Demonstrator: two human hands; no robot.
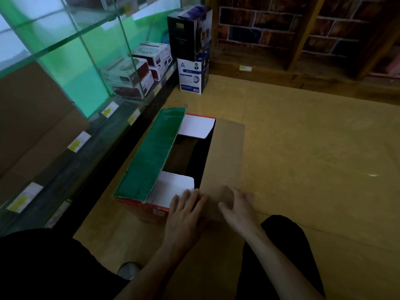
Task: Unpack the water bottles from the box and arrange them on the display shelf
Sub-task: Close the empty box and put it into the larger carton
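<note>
The left hand (184,210) is pressing flat-fingered on the box (142,207). The right hand (237,205) is curling round the flap (223,152), which is likely springing shut if released.

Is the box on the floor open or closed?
Open. The box has its green flap and brown flap spread apart, exposing a dark inside. Contents: cannot tell.
</note>
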